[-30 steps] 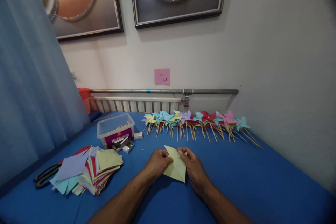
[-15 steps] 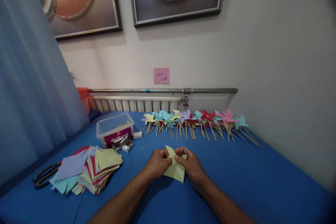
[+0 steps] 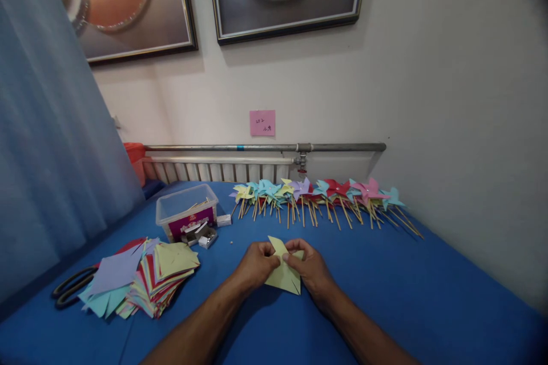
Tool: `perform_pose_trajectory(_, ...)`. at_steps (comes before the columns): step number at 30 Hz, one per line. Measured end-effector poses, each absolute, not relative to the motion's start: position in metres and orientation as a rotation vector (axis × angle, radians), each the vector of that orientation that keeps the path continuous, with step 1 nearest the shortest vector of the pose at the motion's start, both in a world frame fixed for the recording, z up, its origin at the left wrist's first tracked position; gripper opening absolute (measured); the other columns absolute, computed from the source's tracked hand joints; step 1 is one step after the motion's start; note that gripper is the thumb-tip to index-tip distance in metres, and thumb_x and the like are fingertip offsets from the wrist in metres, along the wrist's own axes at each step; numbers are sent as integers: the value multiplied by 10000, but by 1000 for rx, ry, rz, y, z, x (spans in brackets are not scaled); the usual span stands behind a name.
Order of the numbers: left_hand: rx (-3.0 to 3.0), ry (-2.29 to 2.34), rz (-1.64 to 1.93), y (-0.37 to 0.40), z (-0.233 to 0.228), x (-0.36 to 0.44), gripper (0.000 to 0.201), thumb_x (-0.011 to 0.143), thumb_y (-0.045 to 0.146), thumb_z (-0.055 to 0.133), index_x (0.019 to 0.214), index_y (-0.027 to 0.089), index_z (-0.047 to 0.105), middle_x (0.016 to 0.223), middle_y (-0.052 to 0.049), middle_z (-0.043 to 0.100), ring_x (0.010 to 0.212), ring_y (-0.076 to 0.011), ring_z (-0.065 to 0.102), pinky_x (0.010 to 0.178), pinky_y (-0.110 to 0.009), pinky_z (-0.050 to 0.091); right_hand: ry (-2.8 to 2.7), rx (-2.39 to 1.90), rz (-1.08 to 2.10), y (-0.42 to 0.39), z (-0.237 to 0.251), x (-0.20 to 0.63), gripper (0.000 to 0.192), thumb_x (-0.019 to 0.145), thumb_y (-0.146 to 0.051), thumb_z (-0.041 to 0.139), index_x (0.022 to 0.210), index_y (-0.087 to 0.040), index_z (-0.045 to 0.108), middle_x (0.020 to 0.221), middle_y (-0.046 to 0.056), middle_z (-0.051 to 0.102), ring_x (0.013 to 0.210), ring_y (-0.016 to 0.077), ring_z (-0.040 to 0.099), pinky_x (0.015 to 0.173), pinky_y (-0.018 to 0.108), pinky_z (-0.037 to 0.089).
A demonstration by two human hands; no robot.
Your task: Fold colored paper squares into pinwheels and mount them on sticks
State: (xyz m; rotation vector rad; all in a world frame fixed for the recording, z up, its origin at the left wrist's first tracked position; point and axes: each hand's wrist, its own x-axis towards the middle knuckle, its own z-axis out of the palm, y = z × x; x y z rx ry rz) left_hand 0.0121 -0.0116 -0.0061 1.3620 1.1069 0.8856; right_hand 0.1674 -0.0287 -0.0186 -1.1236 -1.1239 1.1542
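Note:
A pale yellow paper square [image 3: 285,279] with cuts running in from its corners is held between both hands, above the blue surface. My left hand [image 3: 258,263] pinches its left side, thumb on top. My right hand [image 3: 311,267] grips the right side, its thumb pressed near the middle of the sheet. One corner stands up between the hands, and part of the right side looks bent over. The fingertips behind the paper are hidden.
Stacked coloured paper [image 3: 160,276] lies at left with scissors [image 3: 71,288] partly under it. Behind are a plastic box [image 3: 188,219] with sticks and small white boxes [image 3: 206,238]. Several finished pinwheels [image 3: 302,188] line the back of the blue surface [image 3: 385,291], before a radiator [image 3: 222,171].
The lower part of the yellow paper has tilted slightly, and its lower right cut shows more plainly. Both hands keep nearly the same place and grip.

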Motion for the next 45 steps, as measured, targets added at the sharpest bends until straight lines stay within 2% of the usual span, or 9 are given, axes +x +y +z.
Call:
perform_pose_trajectory(10,1334,1079,887,-10,-8,13,178,638,257,671,619,183,510,543,42,531,470,-77,412,484,-223,301,-1162,-1099,1206,-24,-16,174,302,570,-265,787,839,-228,655,716,-22,673,609,169,591,599,294,454)
perform_pose_trajectory(23,1303,1070,881,-11,-6,14,141,622,246,660,626,174,539,549,32,550,470,-87,437,497,-229,309,-1303,-1112,1188,-29,-12,176,207,621,-227,708,825,-221,672,655,-34,657,581,152,562,559,260,414)
perform_pose_trajectory(29,1267,1067,887,-11,-6,14,235,625,333,699,601,179,524,497,47,502,441,-77,394,479,-231,277,-1258,-1164,1168,-30,-11,174,210,608,-230,701,813,-221,657,641,-34,650,568,162,569,542,271,423)
perform_pose_trajectory(33,1281,1080,893,-11,-7,14,230,611,322,715,627,173,541,529,39,536,461,-82,423,490,-230,305,-1283,-1180,1159,-30,-10,174,186,617,-234,695,798,-224,655,636,-31,649,574,164,565,541,270,416)
perform_pose_trajectory(40,1372,1150,890,-10,-7,12,185,671,259,663,614,185,503,524,57,489,471,-76,387,486,-226,280,-1271,-1157,1010,-29,-8,177,208,669,-348,749,819,-214,693,745,-3,655,688,179,580,645,291,454)
perform_pose_trajectory(45,1401,1150,869,-11,-7,12,201,686,261,664,611,188,492,517,64,464,472,-75,371,485,-226,269,-1371,-1195,909,-27,-9,178,222,701,-372,700,848,-207,677,777,2,652,739,193,596,707,310,469)
